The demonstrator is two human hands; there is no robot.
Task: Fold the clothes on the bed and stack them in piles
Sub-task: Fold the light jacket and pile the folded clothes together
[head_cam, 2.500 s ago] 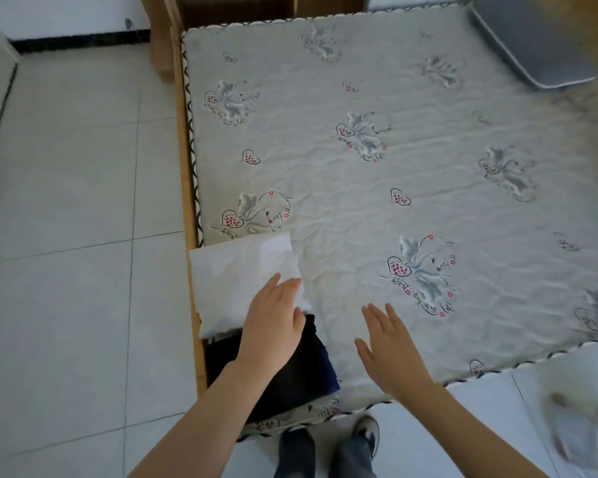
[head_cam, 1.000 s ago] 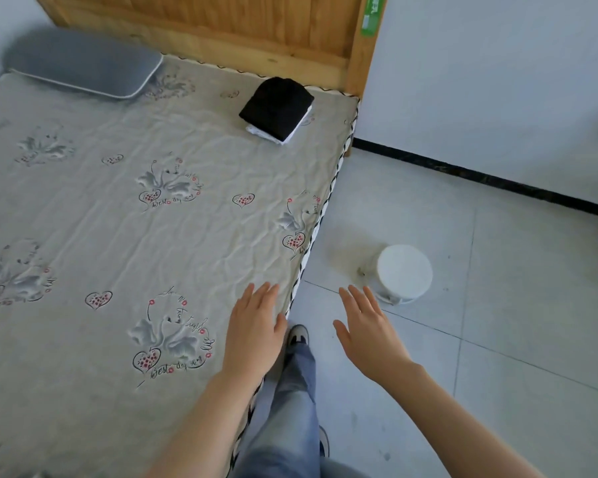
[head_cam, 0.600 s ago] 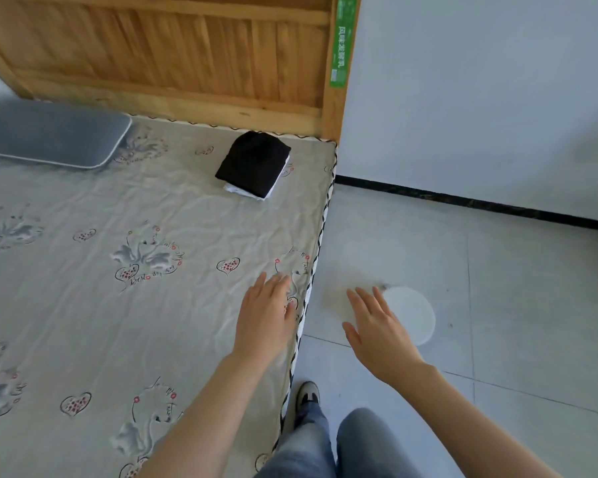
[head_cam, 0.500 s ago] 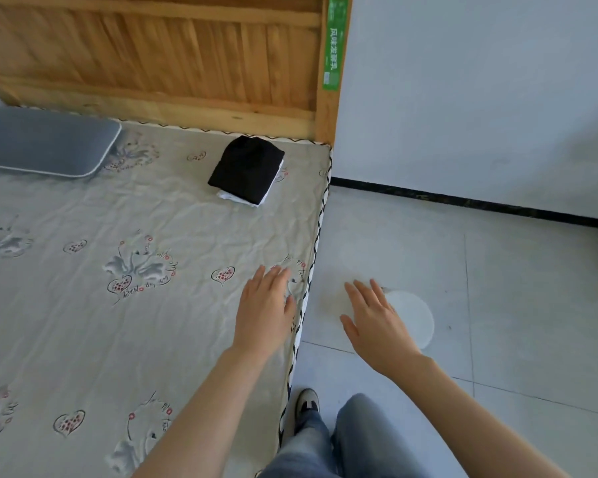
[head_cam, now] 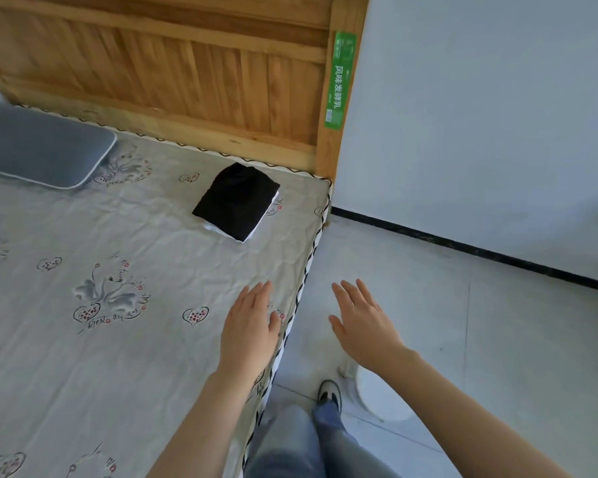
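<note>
Head view, at the side of the bed (head_cam: 125, 357). Your left hand (head_cam: 249, 329) is stretched out palm down over the printed sheet, close to the mattress's right edge, fingers straight and close together, holding nothing; whether the palm rests on the cloth or hangs just above it cannot be told from this angle. Your right hand (head_cam: 363, 326) is held out over the tiled floor (head_cam: 463, 339), just beyond the piped border of the mattress, fingers straight and slightly spread, also holding nothing. The two hands are side by side, with the edge of the mattress between them.

The pile of folded clothes (head_cam: 237, 201) lies on the sheet near the far right corner of the bed, close to the wooden headboard (head_cam: 173, 74) and well ahead of both hands. Its top piece is black; a white piece shows beneath it along the right and near edges.

A grey pillow (head_cam: 38, 146) lies flat at the far left, against the headboard. A green label (head_cam: 339, 79) with printed characters runs down the headboard's right post. On the floor below your right forearm stands a round white object (head_cam: 380, 395), partly hidden by the arm. Your jeans-clad legs (head_cam: 304, 443) and one shoe (head_cam: 329, 395) show at the lower edge, beside the bed.
</note>
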